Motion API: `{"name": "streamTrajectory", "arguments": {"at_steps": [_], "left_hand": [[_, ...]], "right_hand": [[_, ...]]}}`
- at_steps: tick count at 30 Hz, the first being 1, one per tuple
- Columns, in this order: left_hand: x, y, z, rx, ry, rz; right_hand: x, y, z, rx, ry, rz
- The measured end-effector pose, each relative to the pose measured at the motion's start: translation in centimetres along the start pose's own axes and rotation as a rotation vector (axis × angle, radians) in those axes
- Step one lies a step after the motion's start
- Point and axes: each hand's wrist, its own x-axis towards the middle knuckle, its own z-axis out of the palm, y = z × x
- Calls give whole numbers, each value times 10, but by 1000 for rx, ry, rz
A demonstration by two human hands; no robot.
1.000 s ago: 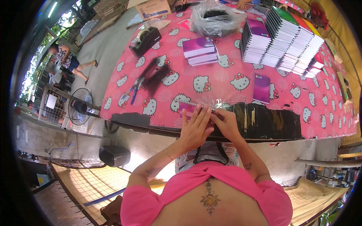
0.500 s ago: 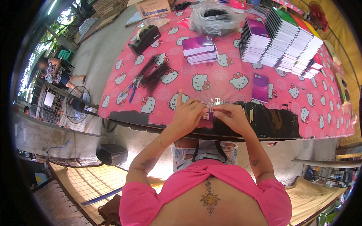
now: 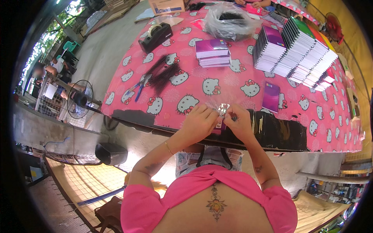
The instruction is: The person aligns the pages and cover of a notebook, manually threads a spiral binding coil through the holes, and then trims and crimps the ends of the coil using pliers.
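At the near edge of the table, both my hands meet over a small purple notebook [image 3: 217, 131], mostly covered by my fingers. My left hand [image 3: 199, 122] is closed over its left side with bent fingers. From the other side, my right hand [image 3: 238, 123] pinches at the notebook's upper right; what the fingertips hold is too small to make out. Bright glare lies just beyond the fingertips. Another purple notebook [image 3: 271, 97] lies flat to the right. Ahead on the left is a bundle of thin black binding coils [image 3: 165, 75], with blue-handled scissors [image 3: 139, 90] beside it.
Beyond stand a short notebook stack [image 3: 212, 54], tall stacks of spiral notebooks [image 3: 287, 50], a tape dispenser [image 3: 156, 37] and a clear plastic bag [image 3: 229, 23] holding black material. Another person's hands [image 3: 256, 4] show at the far edge. A fan [image 3: 80, 100] stands left.
My right hand has turned and its fingers are more curled, and the small notebook shows less between my hands. The left index finger, raised before, is lowered. The whole view has shifted slightly.
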Motion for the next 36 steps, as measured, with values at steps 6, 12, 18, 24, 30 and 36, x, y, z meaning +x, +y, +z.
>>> {"name": "streamTrajectory", "arguments": {"at_steps": [6, 12, 18, 24, 30, 36], "left_hand": [[-1, -10, -10, 42, -26, 63], [2, -117, -31, -132, 379, -228], [-137, -287, -114, 374, -28, -558], [-113, -226, -133, 577, -358, -1127], [-55, -87, -48, -1141, -243, -1152], [-14, -73, -11, -1361, -598, -1250]], "right_hand": [[-8, 0, 2, 87, 35, -22], [-14, -19, -17, -27, -119, 242], [-34, 22, 4, -442, -229, -298], [-45, 22, -1, -469, -211, -234], [-50, 24, 1, -527, -145, -220], [-59, 18, 8, -594, -77, -159]]}}
